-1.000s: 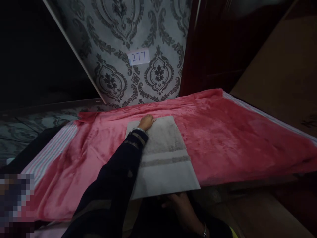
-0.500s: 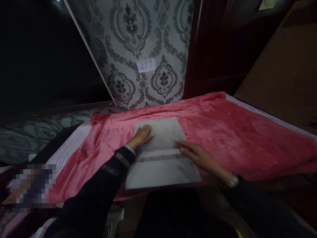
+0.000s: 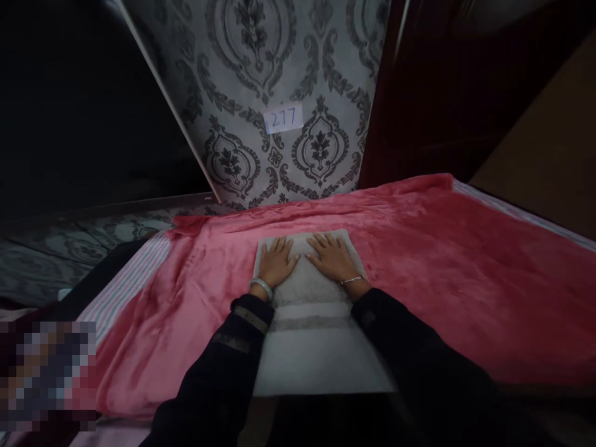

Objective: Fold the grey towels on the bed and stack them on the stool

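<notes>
A grey and white towel-like cloth (image 3: 321,360) lies flat on a pink plush blanket (image 3: 456,279), its near end reaching the blanket's front edge. Both palms rest on the cloth's far grey part. On its left side, my left hand (image 3: 276,262) lies flat with fingers spread, a bangle at the wrist. My right hand (image 3: 334,259) is spread out on the right side, level with the left, a thin bracelet on its wrist. Neither hand grips anything. The dark sleeves cover parts of the cloth's side edges.
Behind the blanket stands a patterned wall (image 3: 321,143) with a paper label (image 3: 284,118) reading 277. A large dark panel (image 3: 93,105) is at the left, a dark red panel (image 3: 433,105) at the right. Striped fabric (image 3: 123,285) shows along the blanket's left side.
My right hand has come from the cloth's right edge up onto its far part and now lies flat. My left hand stays flat on the cloth. The camera view has shifted slightly.
</notes>
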The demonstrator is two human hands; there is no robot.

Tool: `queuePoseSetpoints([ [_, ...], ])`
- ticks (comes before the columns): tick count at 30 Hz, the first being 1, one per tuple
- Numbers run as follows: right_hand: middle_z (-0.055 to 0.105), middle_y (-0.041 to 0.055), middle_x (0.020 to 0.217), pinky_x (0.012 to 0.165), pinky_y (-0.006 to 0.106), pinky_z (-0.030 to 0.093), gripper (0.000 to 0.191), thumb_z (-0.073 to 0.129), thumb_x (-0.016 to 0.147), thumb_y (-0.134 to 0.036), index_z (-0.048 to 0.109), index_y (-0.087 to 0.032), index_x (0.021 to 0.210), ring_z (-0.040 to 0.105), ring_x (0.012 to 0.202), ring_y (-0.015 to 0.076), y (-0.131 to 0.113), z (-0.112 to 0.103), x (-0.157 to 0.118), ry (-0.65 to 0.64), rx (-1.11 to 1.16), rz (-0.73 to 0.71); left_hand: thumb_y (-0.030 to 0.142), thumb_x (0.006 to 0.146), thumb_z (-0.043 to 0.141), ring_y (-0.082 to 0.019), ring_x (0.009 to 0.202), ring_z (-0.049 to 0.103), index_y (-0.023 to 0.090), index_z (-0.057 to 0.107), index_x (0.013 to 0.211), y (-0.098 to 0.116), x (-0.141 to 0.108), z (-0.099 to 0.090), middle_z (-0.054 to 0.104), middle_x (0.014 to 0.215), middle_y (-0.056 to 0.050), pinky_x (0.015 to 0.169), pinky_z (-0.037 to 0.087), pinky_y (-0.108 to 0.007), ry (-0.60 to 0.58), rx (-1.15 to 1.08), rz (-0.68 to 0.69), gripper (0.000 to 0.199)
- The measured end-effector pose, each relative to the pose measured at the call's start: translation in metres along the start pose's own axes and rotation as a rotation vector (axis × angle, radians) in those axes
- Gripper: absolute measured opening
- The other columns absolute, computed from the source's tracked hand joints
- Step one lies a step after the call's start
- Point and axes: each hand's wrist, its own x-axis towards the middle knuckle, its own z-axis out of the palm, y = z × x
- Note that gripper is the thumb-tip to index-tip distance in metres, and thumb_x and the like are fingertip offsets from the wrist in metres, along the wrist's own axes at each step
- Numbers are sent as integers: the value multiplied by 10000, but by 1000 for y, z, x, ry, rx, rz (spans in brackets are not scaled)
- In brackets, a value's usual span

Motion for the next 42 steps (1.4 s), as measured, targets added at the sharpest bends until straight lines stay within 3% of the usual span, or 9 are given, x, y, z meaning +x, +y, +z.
queuePoseSetpoints([
  [5,370,106,1588,1157,552,243,616,281,1007,-542,431,-222,1511,298,1456,331,7,-1,1,10,-16,14,570,989,278,-288,1515,230,223,358,1540,-2,0,-3,284,1631,-114,1214,147,-592,-16,-27,-37,655],
  [10,369,101,1589,1122,581,290,624,238,1009,-543,416,-221,1513,279,1461,342,29,-1,-8,12,-17,140,610,977,246,-313,1523,197,209,336,1549,-10,0,-5,250,1640,-140,1187,209,-605,-22,-46,-213,704],
  [17,254,57,1641,1152,570,266,618,204,1014,-525,359,-260,1549,281,1469,339,59,-5,-31,-84,9,249,625,973,258,-300,1536,147,193,251,1577,-14,-14,-12,186,1656,-153,1199,180,-588,-126,-70,-136,743],
  [22,274,97,1632,1150,612,252,607,220,1020,-478,336,-229,1561,223,1492,339,63,-26,-53,-180,6,180,636,964,299,-312,1536,138,245,226,1584,-15,-39,-21,153,1667,-135,1190,145,-620,-179,-86,-82,737],
  [25,225,76,1650,1144,664,216,620,272,1007,-532,354,-250,1554,128,1508,384,45,-36,-75,-195,-13,77,670,944,310,-344,1529,145,287,244,1580,-5,-60,-20,174,1668,-112,1184,128,-638,-181,-78,-65,745],
  [29,158,9,1669,1154,647,227,610,261,1010,-559,254,-343,1580,107,1520,347,19,-32,-111,-240,19,-30,616,951,381,-342,1540,67,330,248,1577,14,-92,-12,158,1678,-55,1206,96,-607,-137,-87,140,701],
  [33,184,26,1663,1188,566,230,613,246,1021,-514,264,-278,1586,121,1521,328,23,-24,-137,-218,46,28,481,995,382,-298,1546,63,353,249,1572,13,-108,-8,173,1676,-16,1222,89,-573,-137,-112,237,606],
  [38,203,33,1658,1199,512,232,600,206,1027,-468,293,-251,1579,205,1506,294,42,-21,-169,-151,33,96,442,1014,344,-267,1544,99,366,224,1576,-1,-128,-11,178,1673,5,1229,94,-554,-176,-119,174,579],
  [42,331,28,1613,1189,513,239,580,166,1032,-422,300,-271,1576,232,1497,268,46,-16,-206,-56,-12,138,430,1022,309,-243,1538,144,343,264,1569,-10,-168,-8,218,1662,-6,1222,194,-508,-145,-161,126,556],
])
